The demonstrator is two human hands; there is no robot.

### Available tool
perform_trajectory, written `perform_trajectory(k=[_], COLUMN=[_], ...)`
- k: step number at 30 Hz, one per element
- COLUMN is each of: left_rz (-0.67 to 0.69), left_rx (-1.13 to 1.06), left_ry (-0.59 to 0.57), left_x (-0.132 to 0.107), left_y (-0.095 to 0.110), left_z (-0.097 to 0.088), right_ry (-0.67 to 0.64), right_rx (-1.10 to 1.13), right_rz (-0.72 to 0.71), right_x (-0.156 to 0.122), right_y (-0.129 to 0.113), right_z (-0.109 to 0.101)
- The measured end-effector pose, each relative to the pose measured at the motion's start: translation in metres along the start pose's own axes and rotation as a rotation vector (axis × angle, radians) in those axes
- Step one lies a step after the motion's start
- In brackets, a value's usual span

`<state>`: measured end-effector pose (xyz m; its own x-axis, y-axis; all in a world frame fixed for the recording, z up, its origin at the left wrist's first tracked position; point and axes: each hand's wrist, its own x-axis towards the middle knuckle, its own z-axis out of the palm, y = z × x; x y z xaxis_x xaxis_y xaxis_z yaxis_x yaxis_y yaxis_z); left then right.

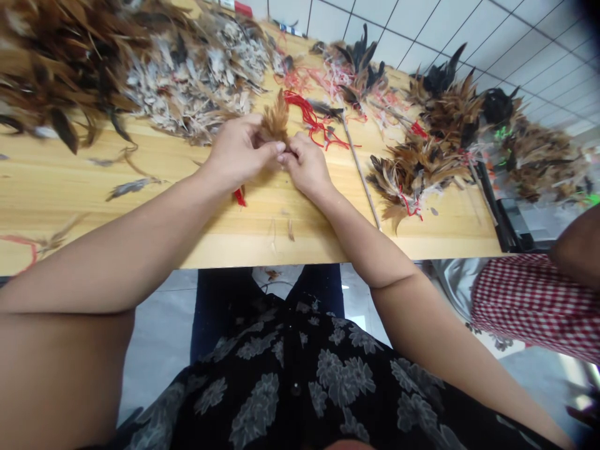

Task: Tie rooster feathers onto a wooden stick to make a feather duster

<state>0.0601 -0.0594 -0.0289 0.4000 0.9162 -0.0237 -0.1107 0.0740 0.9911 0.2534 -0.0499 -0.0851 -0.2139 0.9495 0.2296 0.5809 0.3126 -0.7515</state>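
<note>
A small bunch of brown feathers (275, 119) stands upright between my two hands, just above the wooden table (323, 240). My left hand (241, 150) is closed round its left side, thumb reaching across to the right. Pinched fingers of my right hand (307, 164) meet the lower end of the bunch, near my left thumb. What lies between the fingertips is hidden. Below my left hand a short red strip (240, 196) shows on the table. Red threads (304, 109) lie just beyond my right hand, and a thin stick (360, 165) rests to its right.
Brown feathers (42, 56) and grey-white feathers (187, 81) are heaped at the back left. Feather bundles (412, 165) lie on the right, near a black-edged tray (497, 206). At the far right sits another person in a checked red garment (529, 300). Tiled wall (422, 31) stands behind.
</note>
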Motion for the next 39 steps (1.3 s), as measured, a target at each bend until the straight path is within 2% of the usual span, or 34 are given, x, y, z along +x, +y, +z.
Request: perform_trajectory(k=[2, 3, 9, 16, 21, 23, 27, 30, 32, 39], left_rz=[0.116, 0.142, 0.190, 0.253, 0.330, 0.289, 0.138, 0.008, -0.019, 0.237], left_rx=[0.114, 0.153, 0.160, 0.208, 0.379, 0.565, 1.057, 1.182, 1.165, 1.122], left_ry=[0.131, 0.160, 0.072, 0.062, 0.220, 0.239, 0.193, 0.097, 0.073, 0.082], left_x=[0.000, 0.000, 0.002, 0.003, 0.004, 0.000, -0.012, -0.014, -0.012, 0.001], left_y=[-0.001, -0.002, -0.010, -0.001, 0.019, 0.034, 0.062, 0.069, 0.067, 0.029], left_z=[0.000, -0.001, -0.011, -0.003, -0.025, -0.038, -0.057, -0.063, -0.062, -0.040], right_ry=[0.000, 0.001, -0.010, -0.037, 0.005, 0.046, 0.124, 0.152, 0.172, 0.290], right_rx=[0.008, 0.021, 0.106, 0.111, 0.174, 0.237, 0.335, 0.362, 0.352, 0.263], right_rz=[-0.001, -0.001, 0.032, -0.002, -0.022, -0.007, 0.037, 0.053, 0.062, 0.025], right_x=[-0.002, -0.003, -0.006, -0.003, 0.005, 0.006, 0.004, 0.002, 0.003, 0.008], right_y=[-0.004, -0.006, -0.015, -0.007, 0.009, 0.013, 0.015, 0.017, 0.021, 0.034], right_z=[0.000, -0.001, -0.006, -0.006, -0.009, -0.011, -0.016, -0.017, -0.016, -0.024])
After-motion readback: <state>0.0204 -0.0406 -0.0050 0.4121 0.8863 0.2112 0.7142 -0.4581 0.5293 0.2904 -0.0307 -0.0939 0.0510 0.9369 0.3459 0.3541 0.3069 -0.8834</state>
